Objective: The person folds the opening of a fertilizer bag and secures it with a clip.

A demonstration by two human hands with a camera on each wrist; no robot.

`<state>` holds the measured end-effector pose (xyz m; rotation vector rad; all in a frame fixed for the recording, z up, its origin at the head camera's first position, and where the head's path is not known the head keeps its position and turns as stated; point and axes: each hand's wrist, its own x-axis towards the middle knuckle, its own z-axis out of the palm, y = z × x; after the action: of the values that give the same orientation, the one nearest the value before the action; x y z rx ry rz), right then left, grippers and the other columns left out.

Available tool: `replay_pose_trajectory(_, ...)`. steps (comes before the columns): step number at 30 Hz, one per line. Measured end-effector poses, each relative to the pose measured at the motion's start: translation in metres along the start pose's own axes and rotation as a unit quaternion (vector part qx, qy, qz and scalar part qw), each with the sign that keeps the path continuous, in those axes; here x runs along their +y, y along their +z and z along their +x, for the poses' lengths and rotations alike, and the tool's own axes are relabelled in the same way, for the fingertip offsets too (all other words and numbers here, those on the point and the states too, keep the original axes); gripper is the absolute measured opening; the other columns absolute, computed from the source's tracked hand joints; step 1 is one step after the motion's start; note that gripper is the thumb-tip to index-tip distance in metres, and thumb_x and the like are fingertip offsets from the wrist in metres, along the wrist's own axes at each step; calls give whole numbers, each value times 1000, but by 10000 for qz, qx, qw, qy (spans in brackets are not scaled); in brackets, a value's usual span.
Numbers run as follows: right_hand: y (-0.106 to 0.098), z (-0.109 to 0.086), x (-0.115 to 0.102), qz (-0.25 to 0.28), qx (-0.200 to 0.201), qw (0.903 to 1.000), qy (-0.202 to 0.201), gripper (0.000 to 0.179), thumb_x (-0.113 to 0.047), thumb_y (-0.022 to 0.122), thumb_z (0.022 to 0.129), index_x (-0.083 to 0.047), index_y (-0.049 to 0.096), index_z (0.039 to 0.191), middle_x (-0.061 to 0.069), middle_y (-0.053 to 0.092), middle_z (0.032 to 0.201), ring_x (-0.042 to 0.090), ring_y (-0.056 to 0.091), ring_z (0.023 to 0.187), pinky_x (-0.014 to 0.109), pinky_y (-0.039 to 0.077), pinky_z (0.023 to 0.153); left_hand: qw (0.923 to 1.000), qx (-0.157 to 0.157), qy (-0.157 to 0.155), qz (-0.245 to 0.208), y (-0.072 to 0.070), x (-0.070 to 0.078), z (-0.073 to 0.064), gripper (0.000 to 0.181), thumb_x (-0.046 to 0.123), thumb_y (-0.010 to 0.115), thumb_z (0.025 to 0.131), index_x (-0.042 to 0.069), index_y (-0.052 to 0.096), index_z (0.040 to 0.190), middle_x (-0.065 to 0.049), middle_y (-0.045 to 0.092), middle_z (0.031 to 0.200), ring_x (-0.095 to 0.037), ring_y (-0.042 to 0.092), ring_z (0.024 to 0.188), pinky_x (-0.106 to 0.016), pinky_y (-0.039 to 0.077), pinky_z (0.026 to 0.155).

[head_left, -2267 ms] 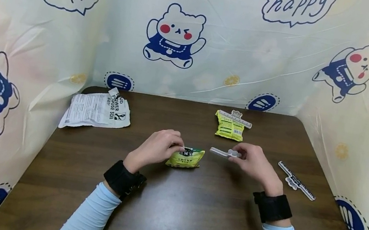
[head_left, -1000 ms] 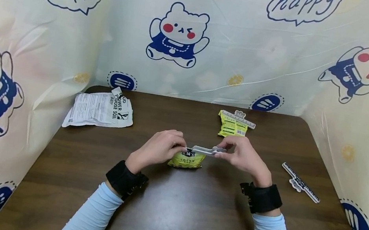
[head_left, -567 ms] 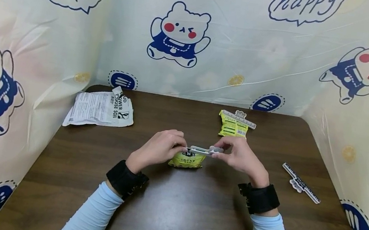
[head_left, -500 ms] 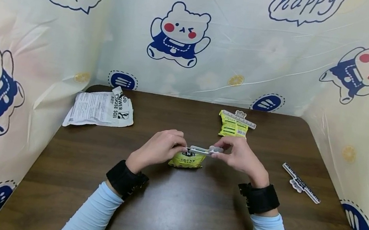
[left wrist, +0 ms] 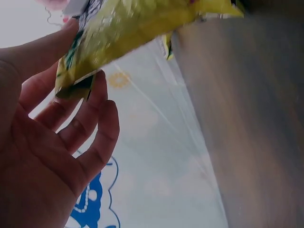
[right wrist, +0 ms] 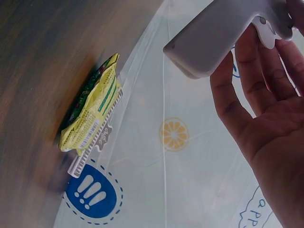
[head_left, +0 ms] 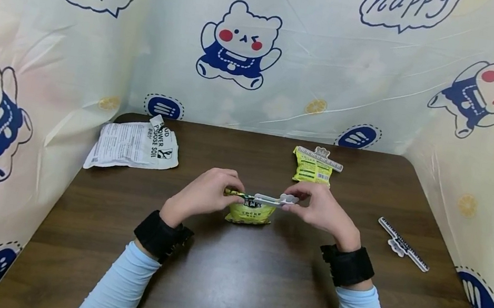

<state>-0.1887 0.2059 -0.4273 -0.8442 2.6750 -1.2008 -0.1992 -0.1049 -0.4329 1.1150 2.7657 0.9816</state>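
Observation:
A small yellow packet (head_left: 248, 214) stands at the middle of the table, black lettering on its front. My left hand (head_left: 206, 195) pinches its top left corner between thumb and fingers; the left wrist view shows that packet end (left wrist: 78, 71) close up. My right hand (head_left: 322, 210) pinches the handles of a pale sealing clip (head_left: 269, 200), whose long bar lies along the right part of the packet's top edge. Whether the bar grips the edge cannot be told. Most of the right fingertips are out of the right wrist view, where the clip (right wrist: 213, 38) appears large.
Behind my right hand lies another yellow packet (head_left: 311, 171) with a ruler-marked clip (head_left: 319, 158) across its top. A loose ruler-marked clip (head_left: 401, 243) is at the right. A white printed bag (head_left: 133, 145) lies at the back left of the brown table (head_left: 226, 289).
My right hand has brought the clip leftward from beside the packet to its top edge. Most recently my left hand has shifted slightly left, uncovering more of that edge.

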Motion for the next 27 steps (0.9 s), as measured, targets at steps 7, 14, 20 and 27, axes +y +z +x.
replay_pose_trajectory(7,0,0,-1,22,101,9999,-7,15,-10,85,86,-13,79,100,3,76,92,22,65,84,58,57,78,9998,37,21,175,-4,-3,-1,4,18,82,92,14,82,94,2,73,89,-13,64,77,-36,55,68)
replay_pose_trajectory(14,0,-2,-3,-24,194,9998,-48,16,-8,87,85,-11,80,99,4,78,91,22,63,80,46,55,73,9994,127,239,195,0,-2,-1,4,17,80,93,14,82,93,3,70,86,-12,62,73,-35,53,66)
replay_pose_trajectory(20,2,-2,-5,2,230,9994,-250,13,-7,86,86,-10,80,98,4,78,88,20,61,77,46,54,69,9993,128,295,172,3,-1,0,3,16,79,94,14,82,95,2,72,89,-12,63,75,-34,53,66)
replay_pose_trajectory(27,5,1,-10,-77,250,9989,-394,13,-9,86,87,-10,80,99,4,77,89,18,63,78,49,57,71,9990,172,345,217,5,0,0,3,14,79,94,13,82,95,2,72,89,-12,63,76,-34,55,67)
